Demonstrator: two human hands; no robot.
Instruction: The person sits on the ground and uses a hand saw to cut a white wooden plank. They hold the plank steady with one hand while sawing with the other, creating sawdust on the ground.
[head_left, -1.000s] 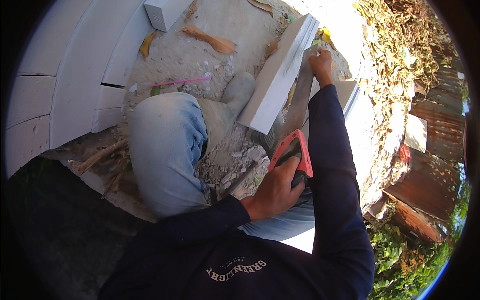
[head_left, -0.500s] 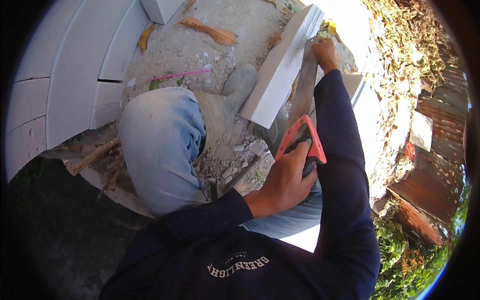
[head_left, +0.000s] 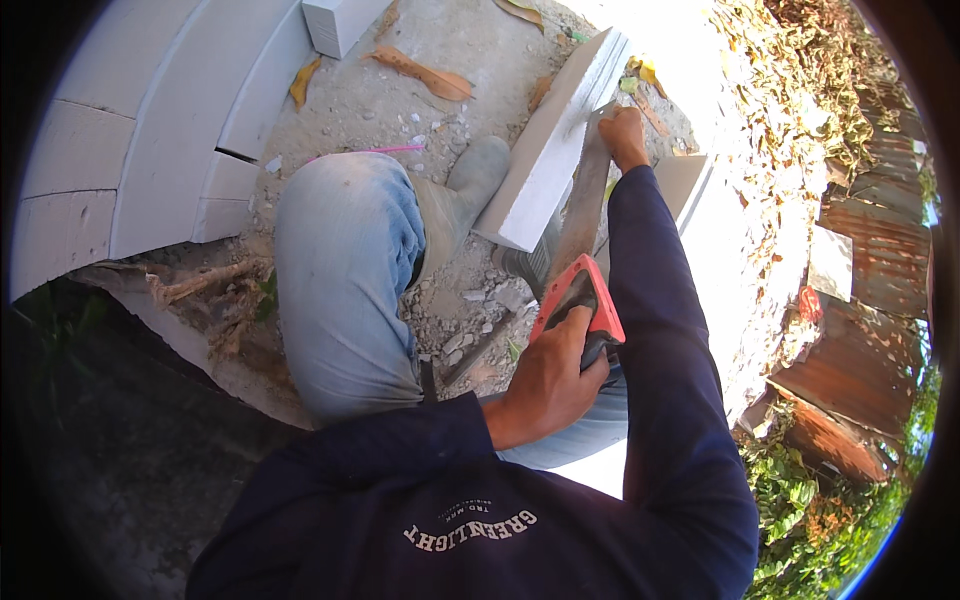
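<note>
A handsaw (head_left: 582, 205) is being held lengthwise in the middle of the scene, slightly to the right, its blade being aimed away toward the far side. Its red-and-black handle (head_left: 592, 285), at the near end, is being gripped by the left hand (head_left: 545, 385), the fingers being wrapped around it and the thumb being laid along its upper side. The far end of the blade is being pinched between the fingers of the right hand (head_left: 626, 137); how each finger is being placed there cannot be told. A long pale grey block (head_left: 550, 145) is being kept tilted just left of the blade; whether contact is being made cannot be told. Another grey block (head_left: 682, 185) is being partly hidden by the right sleeve (head_left: 660, 290). Farther left, a grey boot (head_left: 480, 170) is being planted on rubble-strewn ground (head_left: 470, 300), and stacked grey blocks (head_left: 170, 130) are being lined up at the left edge.
</note>
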